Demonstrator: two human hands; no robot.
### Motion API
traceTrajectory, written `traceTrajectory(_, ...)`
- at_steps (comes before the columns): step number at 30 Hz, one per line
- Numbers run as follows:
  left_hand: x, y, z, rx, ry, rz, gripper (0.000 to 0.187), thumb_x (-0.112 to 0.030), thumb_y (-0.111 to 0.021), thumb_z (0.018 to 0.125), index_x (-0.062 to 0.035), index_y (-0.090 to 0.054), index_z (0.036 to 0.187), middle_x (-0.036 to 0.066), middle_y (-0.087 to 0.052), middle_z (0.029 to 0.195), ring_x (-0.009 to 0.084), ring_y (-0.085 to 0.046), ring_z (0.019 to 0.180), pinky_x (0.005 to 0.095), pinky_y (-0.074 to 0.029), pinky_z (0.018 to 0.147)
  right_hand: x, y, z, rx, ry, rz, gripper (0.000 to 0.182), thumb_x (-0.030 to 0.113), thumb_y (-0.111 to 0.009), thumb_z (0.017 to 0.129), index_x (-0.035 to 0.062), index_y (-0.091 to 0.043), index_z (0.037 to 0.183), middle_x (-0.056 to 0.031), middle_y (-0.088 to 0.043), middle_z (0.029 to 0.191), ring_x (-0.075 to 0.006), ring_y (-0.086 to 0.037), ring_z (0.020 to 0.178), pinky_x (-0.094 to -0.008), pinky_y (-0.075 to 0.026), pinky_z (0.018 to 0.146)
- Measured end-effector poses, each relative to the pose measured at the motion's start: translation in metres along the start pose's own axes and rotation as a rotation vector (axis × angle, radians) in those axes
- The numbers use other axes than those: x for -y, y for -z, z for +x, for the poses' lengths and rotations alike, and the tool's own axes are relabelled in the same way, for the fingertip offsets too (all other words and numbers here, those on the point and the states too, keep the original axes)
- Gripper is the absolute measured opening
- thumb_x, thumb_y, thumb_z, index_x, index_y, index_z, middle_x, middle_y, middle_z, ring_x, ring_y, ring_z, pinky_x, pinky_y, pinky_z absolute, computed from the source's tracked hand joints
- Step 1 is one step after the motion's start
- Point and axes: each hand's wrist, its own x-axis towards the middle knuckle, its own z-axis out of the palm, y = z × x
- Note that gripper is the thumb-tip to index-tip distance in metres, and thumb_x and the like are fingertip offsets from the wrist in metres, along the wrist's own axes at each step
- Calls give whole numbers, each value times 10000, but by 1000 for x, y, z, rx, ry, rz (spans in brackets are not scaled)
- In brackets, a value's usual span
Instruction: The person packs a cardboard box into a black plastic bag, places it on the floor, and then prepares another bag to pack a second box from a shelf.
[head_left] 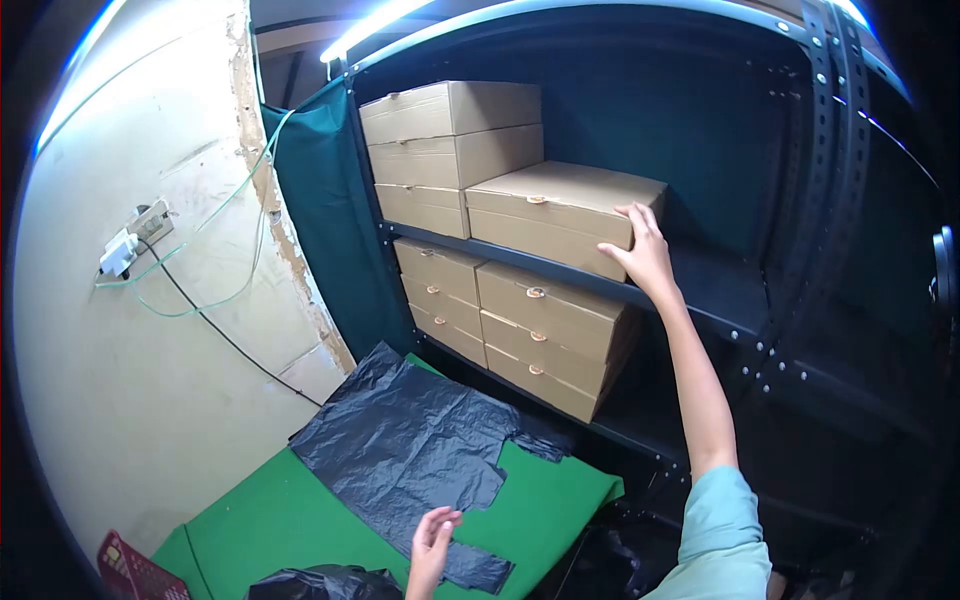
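My right hand [643,248] reaches up to the upper shelf, its fingers apart at the right front corner of a cardboard box [550,215]. The fingertips are at the box's top edge and the thumb is by its front face. Left of that box stands a stack of three cardboard boxes [415,160]. My left hand [434,535] is low in the view, fingers curled and slightly apart, above a black plastic bag [410,430] lying flat on a green cloth [270,520]. Nothing shows in the left hand.
Two stacks of cardboard boxes [545,335] fill part of the lower shelf. The dark metal rack [700,318] has upright posts at the right. A wall socket with a white plug [120,252], a red basket [140,570] and another black bag [325,583] are at the left.
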Motion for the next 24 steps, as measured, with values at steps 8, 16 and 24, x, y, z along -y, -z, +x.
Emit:
traceTrajectory(8,10,-15,-5,139,56,24,592,-435,-418,892,-94,-189,1320,155,-449,1224,289,-489,1098,399,-389,915,17,62,-41,-54,148,76,485,170,-728,628,40,-534,1053,-160,-495,1124,-326,-521,1024,-376,-443,850)
traceTrajectory(16,-50,-8,44,278,215,-710,872,-728,-296,758,-141,-93,1370,217,-254,1365,392,-335,1217,535,-326,946,64,157,-124,17,163,189,595,145,-804,502,61,-556,1037,-137,-519,1136,-292,-530,1015,-372,-473,797)
traceTrajectory(24,-57,22,45,180,180,-699,749,-645,-393,791,-94,-368,1297,116,-438,1258,255,-446,1135,407,-407,905,110,175,-212,420,358,353,596,140,-826,494,103,-571,1031,-163,-491,1165,-386,-480,1097,-430,-459,877)
